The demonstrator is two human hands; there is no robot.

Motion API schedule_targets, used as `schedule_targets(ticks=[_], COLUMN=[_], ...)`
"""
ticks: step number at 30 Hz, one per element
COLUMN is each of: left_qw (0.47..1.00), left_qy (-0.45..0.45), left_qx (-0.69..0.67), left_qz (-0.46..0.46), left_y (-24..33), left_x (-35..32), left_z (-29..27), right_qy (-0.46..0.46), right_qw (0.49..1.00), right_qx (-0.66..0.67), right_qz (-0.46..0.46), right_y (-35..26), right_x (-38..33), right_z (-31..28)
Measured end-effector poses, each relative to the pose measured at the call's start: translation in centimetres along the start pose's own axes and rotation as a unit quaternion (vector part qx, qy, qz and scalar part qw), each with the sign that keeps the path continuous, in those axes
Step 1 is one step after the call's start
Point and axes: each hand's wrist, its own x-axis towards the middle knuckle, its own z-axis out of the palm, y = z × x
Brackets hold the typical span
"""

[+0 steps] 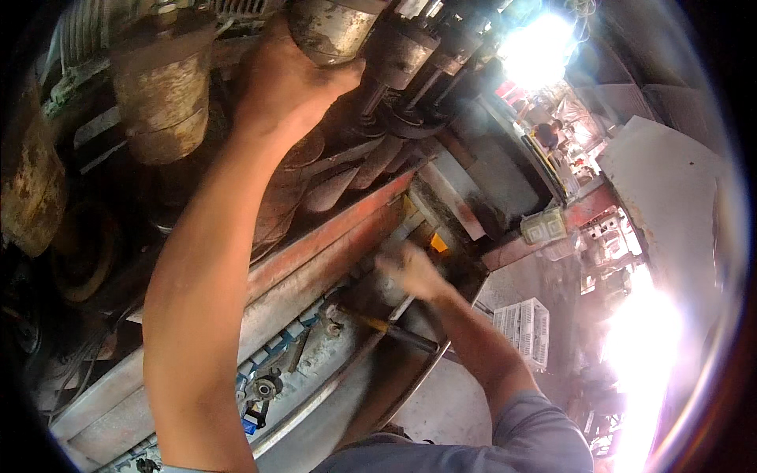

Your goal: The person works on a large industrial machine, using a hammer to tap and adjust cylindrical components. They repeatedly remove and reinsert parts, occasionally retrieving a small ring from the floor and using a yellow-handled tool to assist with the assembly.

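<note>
A big grimy machine filled the upper view, and below it ran a long red-and-grey tray strewn with small tools. The left hand was wrapped around a dirty metal cylinder on the machine, its forearm crossing in front of the tray. The right hand reached low into the tray's far end beside a yellow-handled tool, blurred, so its grip could not be told; a white crate sat right of the tray.
</note>
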Motion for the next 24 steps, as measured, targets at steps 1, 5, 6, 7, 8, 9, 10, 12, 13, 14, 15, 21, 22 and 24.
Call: schedule_targets(ticks=[1, 5, 6, 7, 8, 9, 10, 12, 13, 14, 15, 21, 22, 24], left_qw=[1.0, 0.988, 0.978, 0.965, 0.995, 0.996, 0.997, 0.996, 0.997, 0.992, 0.98, 0.966, 0.974, 0.978], left_qy=[0.007, 0.033, 0.026, 0.016, -0.02, -0.029, -0.039, -0.031, -0.019, -0.001, 0.021, 0.005, 0.01, 0.002], left_qx=[-0.023, 0.149, 0.203, 0.257, 0.065, 0.036, 0.007, 0.004, 0.065, 0.128, 0.191, 0.22, 0.181, 0.157], left_qz=[0.003, -0.024, -0.034, -0.049, -0.067, -0.07, -0.073, -0.084, -0.039, 0.005, 0.046, -0.136, -0.137, -0.135], left_y=[0.3, 2.1, 2.7, 3.2, 3.7, 3.8, 4.0, 4.1, 3.9, 3.7, 3.5, 3.4, 3.5, 3.9], left_x=[0.0, -0.4, -0.4, -0.6, -0.6, -0.6, -0.8, -1.2, -1.7, -2.1, -2.6, -1.2, -1.4, -1.7], left_z=[-0.1, -0.5, -0.7, -0.8, -1.0, -0.7, -0.6, 0.0, 0.3, 1.0, 1.2, -2.7, -3.6, -4.9], right_qy=[-0.094, -0.232, -0.249, -0.285, -0.316, -0.316, -0.312, -0.311, -0.332, -0.361, -0.379, -0.42, -0.414, -0.437], right_qw=[0.975, 0.941, 0.937, 0.92, 0.914, 0.919, 0.927, 0.939, 0.93, 0.915, 0.905, 0.896, 0.902, 0.895], right_qx=[-0.116, -0.181, -0.177, -0.183, -0.174, -0.155, -0.128, -0.121, -0.101, -0.08, -0.051, -0.112, -0.102, -0.065], right_qz=[0.165, 0.166, 0.171, 0.196, 0.184, 0.179, 0.162, 0.086, 0.124, 0.158, 0.185, 0.094, 0.065, 0.061], right_y=[3.9, 14.1, 15.1, 15.8, 16.3, 16.5, 16.5, 16.2, 16.1, 16.1, 16.2, 19.7, 20.7, 22.6], right_x=[-2.0, -6.6, -7.2, -8.0, -8.0, -7.6, -7.8, -7.1, -6.9, -6.3, -5.7, -4.9, -5.0, -5.2], right_z=[2.3, 8.1, 9.1, 10.0, 10.4, 10.8, 11.2, 11.6, 11.8, 11.9, 12.1, 14.3, 14.9, 16.1])
